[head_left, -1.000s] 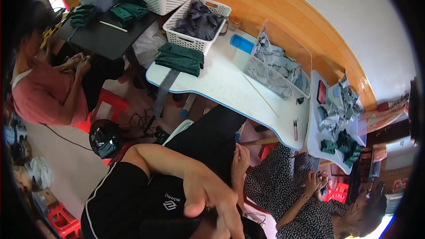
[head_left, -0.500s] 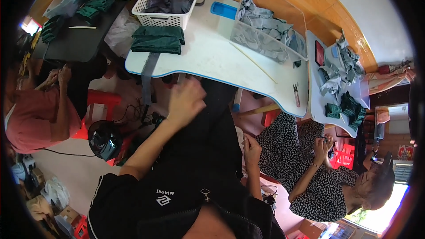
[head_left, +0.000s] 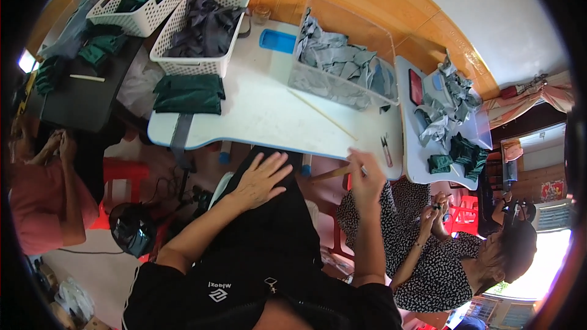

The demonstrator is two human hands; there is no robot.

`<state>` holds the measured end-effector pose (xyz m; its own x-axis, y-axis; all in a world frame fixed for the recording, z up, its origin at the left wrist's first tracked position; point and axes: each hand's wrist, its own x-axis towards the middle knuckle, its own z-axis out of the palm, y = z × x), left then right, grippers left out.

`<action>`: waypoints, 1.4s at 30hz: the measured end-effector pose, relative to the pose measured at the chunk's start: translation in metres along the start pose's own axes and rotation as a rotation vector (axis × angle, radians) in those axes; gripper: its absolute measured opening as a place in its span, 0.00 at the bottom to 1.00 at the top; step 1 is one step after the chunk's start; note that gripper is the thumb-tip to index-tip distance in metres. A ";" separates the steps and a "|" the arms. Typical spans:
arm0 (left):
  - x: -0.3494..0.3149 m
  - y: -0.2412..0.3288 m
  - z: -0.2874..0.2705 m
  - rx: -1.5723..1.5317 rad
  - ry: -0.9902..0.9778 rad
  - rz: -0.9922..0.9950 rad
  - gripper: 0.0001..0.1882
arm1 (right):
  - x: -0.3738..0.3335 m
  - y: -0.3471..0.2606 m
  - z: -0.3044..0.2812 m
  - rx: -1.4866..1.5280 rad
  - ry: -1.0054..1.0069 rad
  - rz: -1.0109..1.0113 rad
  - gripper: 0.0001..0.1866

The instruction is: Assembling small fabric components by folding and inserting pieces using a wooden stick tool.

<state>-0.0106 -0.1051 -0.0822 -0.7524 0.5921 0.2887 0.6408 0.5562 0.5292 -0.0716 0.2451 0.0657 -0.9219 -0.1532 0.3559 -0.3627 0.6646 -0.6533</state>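
- Both hands have moved since the earlier frame: the left hand (head_left: 259, 187) back from the surface (head_left: 254, 110), the right hand (head_left: 369, 194) up toward its edge.
- Folded green fabric (head_left: 189, 93) lies beyond and left of the left fingers; a grey strap (head_left: 181, 128) hangs over the edge there.
- Left fingers spread wide over black trousers (head_left: 269, 235), gripping nothing.
- Thin stick (head_left: 322, 115) beyond and between both hands' fingers.
- Right fingers partly curled, blurred; cannot tell whether they hold anything.
- Snips (head_left: 387, 152) just right of these fingers.
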 end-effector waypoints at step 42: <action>0.115 -0.137 0.119 -0.046 0.118 0.058 0.24 | 0.642 0.287 0.057 -0.513 -0.929 0.271 0.22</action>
<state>-0.1663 -0.0439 -0.2163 -0.7291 0.5479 0.4103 0.6778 0.4946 0.5439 -0.7755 0.2961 0.0689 -0.7838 -0.3046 -0.5412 -0.2308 0.9519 -0.2015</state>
